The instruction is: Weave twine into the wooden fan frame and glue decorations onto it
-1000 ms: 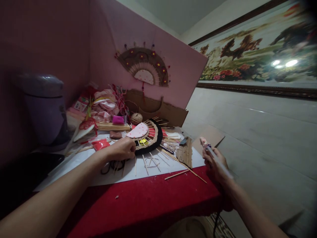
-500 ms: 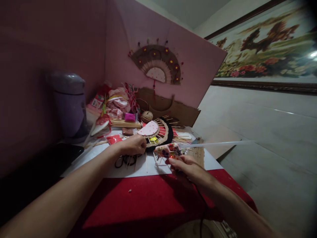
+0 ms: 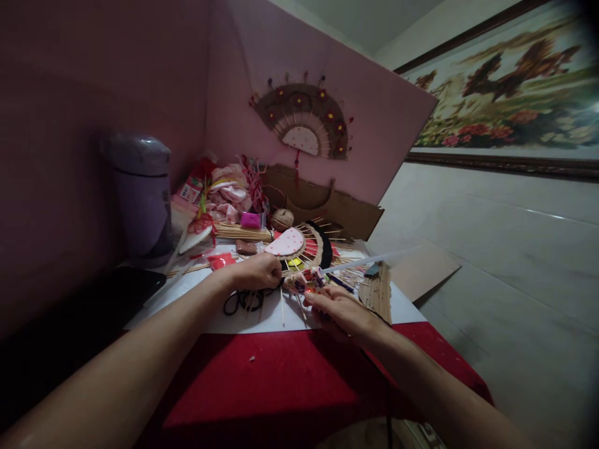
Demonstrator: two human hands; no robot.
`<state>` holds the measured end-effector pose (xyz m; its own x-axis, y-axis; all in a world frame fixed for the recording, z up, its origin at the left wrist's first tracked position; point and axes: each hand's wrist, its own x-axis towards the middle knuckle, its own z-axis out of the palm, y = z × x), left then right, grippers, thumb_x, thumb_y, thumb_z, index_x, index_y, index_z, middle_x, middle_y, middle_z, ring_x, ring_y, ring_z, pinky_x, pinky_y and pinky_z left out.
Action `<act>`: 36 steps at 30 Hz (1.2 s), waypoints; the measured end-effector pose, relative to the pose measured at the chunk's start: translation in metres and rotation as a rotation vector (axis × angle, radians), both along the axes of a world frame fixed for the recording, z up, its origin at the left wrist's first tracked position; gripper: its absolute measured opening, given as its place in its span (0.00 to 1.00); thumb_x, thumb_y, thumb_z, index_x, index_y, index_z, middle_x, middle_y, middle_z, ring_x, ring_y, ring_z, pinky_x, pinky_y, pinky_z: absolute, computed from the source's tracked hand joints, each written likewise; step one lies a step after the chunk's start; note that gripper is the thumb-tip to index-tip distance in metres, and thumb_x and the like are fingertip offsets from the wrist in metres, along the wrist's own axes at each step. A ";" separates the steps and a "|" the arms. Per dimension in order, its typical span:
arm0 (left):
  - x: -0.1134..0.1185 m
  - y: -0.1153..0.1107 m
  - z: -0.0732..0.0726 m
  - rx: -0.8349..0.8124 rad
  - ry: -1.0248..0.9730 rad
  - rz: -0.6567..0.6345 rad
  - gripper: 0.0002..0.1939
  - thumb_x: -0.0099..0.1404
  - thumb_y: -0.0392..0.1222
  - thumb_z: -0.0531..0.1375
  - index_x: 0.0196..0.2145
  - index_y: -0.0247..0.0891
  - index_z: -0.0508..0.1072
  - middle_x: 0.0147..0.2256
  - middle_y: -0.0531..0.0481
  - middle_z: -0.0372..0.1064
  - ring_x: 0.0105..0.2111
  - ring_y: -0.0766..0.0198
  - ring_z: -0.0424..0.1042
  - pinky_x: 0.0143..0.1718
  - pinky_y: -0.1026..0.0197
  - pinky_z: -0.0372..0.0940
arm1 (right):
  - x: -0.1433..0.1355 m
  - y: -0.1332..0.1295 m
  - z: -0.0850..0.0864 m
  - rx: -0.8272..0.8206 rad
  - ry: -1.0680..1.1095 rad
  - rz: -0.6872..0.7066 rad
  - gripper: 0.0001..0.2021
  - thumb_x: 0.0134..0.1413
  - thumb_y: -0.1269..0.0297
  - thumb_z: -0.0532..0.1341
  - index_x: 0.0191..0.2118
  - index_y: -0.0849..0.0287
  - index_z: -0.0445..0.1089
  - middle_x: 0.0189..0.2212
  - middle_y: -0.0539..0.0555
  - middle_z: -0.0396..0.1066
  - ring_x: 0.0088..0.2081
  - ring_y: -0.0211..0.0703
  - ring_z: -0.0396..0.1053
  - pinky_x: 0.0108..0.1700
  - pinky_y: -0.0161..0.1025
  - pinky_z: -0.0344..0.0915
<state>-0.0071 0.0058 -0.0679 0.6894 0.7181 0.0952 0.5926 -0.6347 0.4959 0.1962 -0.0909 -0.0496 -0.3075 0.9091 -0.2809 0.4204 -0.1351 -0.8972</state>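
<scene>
My right hand (image 3: 339, 307) is wrapped round a flower-patterned hot glue gun (image 3: 306, 280) with a small red light. A long translucent glue stick (image 3: 374, 259) sticks out of its rear, and its nozzle end points left at the craft fan. My left hand (image 3: 261, 272) is closed at the near edge of that fan; whatever its fingers pinch is hidden. The fan lies on white paper, with a dotted pink half-circle (image 3: 285, 242), thin wooden sticks, twine and a black band (image 3: 324, 243). A loop of black cord (image 3: 243, 302) lies below my left hand.
A purple canister (image 3: 143, 199) stands at the left. Behind the fan are a twine ball (image 3: 282, 219), bundled sticks (image 3: 241, 232) and pink cloth (image 3: 229, 193). Corrugated cardboard (image 3: 375, 290) lies right. A finished-looking fan (image 3: 304, 118) hangs on the pink board.
My right hand has brought the glue gun left and slightly down, closer to my left hand. The left hand stays closed at the fan's edge. The view has shifted slightly.
</scene>
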 end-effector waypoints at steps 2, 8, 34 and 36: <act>0.000 -0.001 0.001 -0.014 0.003 0.004 0.06 0.47 0.31 0.52 0.16 0.35 0.65 0.16 0.57 0.53 0.20 0.71 0.54 0.22 0.64 0.47 | -0.001 0.002 -0.001 0.003 -0.004 0.016 0.18 0.51 0.46 0.57 0.31 0.57 0.61 0.14 0.41 0.54 0.12 0.27 0.44 0.13 0.28 0.38; 0.000 -0.002 0.002 -0.030 -0.004 0.020 0.05 0.47 0.31 0.52 0.17 0.35 0.65 0.16 0.58 0.53 0.20 0.70 0.54 0.22 0.65 0.47 | -0.003 0.004 0.000 0.035 -0.015 0.015 0.18 0.52 0.46 0.57 0.28 0.58 0.61 0.15 0.41 0.52 0.12 0.26 0.45 0.13 0.27 0.38; 0.001 -0.005 0.004 -0.021 -0.006 0.027 0.06 0.46 0.31 0.52 0.15 0.36 0.62 0.15 0.58 0.50 0.19 0.71 0.52 0.21 0.65 0.45 | 0.000 0.006 -0.005 0.055 -0.065 0.016 0.20 0.52 0.43 0.56 0.28 0.58 0.62 0.13 0.41 0.52 0.13 0.28 0.46 0.14 0.27 0.43; 0.001 -0.006 0.005 -0.014 -0.005 0.028 0.06 0.46 0.31 0.52 0.15 0.36 0.61 0.15 0.58 0.50 0.19 0.71 0.51 0.21 0.65 0.45 | 0.000 0.006 -0.005 0.046 -0.058 0.018 0.20 0.52 0.43 0.56 0.28 0.58 0.62 0.13 0.41 0.52 0.13 0.28 0.45 0.14 0.28 0.42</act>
<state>-0.0057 0.0002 -0.0629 0.6683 0.7387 0.0879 0.6080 -0.6105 0.5075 0.1960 -0.0850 -0.0543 -0.3081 0.9160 -0.2570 0.4741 -0.0863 -0.8762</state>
